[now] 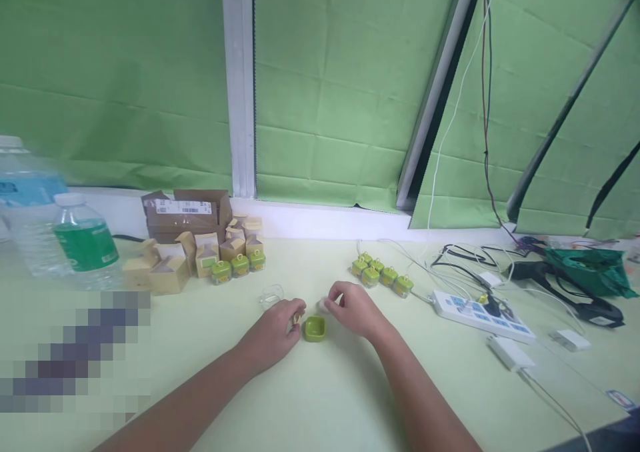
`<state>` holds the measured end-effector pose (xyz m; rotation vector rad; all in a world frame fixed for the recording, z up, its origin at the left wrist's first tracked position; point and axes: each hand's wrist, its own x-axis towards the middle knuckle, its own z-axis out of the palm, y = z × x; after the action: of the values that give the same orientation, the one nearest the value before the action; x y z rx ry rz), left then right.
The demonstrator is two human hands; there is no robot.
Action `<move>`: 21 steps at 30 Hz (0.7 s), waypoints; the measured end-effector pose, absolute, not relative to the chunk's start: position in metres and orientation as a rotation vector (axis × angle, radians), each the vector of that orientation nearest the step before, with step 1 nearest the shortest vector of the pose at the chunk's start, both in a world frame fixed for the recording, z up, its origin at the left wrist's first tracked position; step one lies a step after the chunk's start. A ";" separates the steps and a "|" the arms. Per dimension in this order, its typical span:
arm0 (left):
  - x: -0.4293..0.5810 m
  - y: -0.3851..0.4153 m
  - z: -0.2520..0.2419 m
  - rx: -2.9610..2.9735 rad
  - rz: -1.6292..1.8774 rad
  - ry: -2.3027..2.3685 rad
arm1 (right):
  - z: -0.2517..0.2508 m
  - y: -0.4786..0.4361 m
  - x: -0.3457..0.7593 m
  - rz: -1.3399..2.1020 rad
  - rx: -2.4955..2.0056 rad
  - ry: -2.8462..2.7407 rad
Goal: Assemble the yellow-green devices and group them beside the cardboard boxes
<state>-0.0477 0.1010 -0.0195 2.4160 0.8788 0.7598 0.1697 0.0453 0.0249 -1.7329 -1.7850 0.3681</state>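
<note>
Green square piece (pixel 315 329), hollow side up, resting on the desk (pixel 320 405) about midway along its length and well in from the far edge, between the person's two hands. The left hand (pixel 273 335) is curled nearly closed, with a small tan piece (pixel 296 319) pinched between thumb and forefinger; its fingertips lie just beside the green piece. The right hand (pixel 354 311) is bent into a loose ring, thumb and forefinger closed on a small whitish piece (pixel 323 303), whose exact form is too blurred to tell. A clear container (pixel 271 296) lies just beyond the left hand, toward the far edge. Three lidded containers (pixel 240 265), clear below and green above, stand left of centre near that edge, in front of small cardboard boxes (pixel 170 273) and a larger brown carton (pixel 187 217). A cluster of similar containers (pixel 389 277) stands right of centre. Toward the desk's right edge lie a white power strip (pixel 460 312), cables and a white adapter (pixel 510 353); toward the left edge stands a bottle with a green label (pixel 87 245), near a larger, blue-labelled bottle (pixel 30 192).
</note>
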 end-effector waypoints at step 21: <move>-0.048 0.109 -0.022 2.373 0.765 0.935 | 0.005 0.053 0.169 0.367 -1.818 -1.899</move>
<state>-0.0483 0.1091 -0.0218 2.3735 0.9354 0.7653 0.1692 0.0526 0.0051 -1.8179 -1.8992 0.3673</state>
